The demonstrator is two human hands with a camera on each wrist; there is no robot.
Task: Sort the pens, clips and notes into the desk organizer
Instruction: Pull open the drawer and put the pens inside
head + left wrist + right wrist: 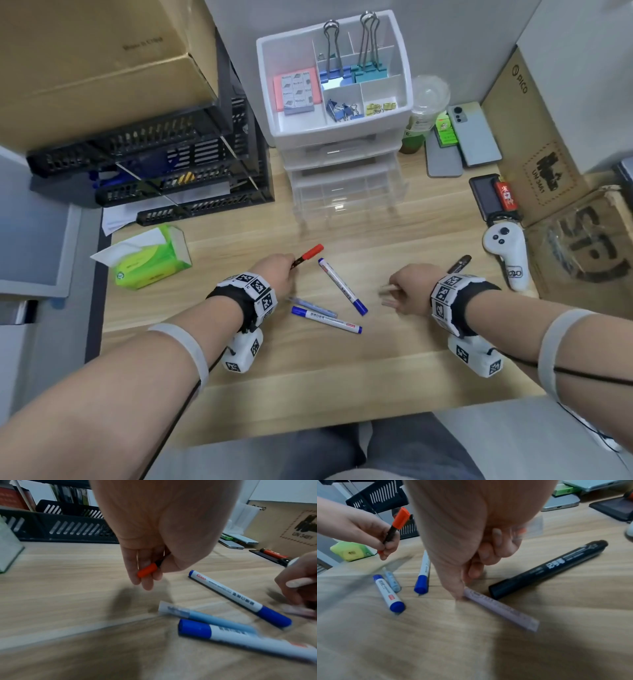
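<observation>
the pale wood-grain bench (394, 359) carries the white plastic desk organizer with clear drawers (406, 85) at its far edge; its top tray already holds the pink-backed pad of notes (297, 91) and the blue and teal binder clips (352, 73), so judging by that the pens are what is left. of these, the thick black marker (553, 568) lies near the right hand, rigid and light for its bulk, best taken round the middle of the barrel. two white markers with blue caps (343, 287) (327, 320) and a slim light-blue pen (313, 306) lie between the hands; they look stiff, smooth and apt to roll, so a pinch at mid-barrel rather than on the cap should serve. the left hand (275, 274) has its grip closed on the black pen with an orange-red cap (307, 256), pinched low on the barrel with the cap pointing up and away, clear of the bench. the right hand (409, 286) curls its fingers down onto a slim pale-pink pen (500, 609) lying on the bench; whether it has truly gripped it or only touches one end, i cannot tell, as the view is blurred.
</observation>
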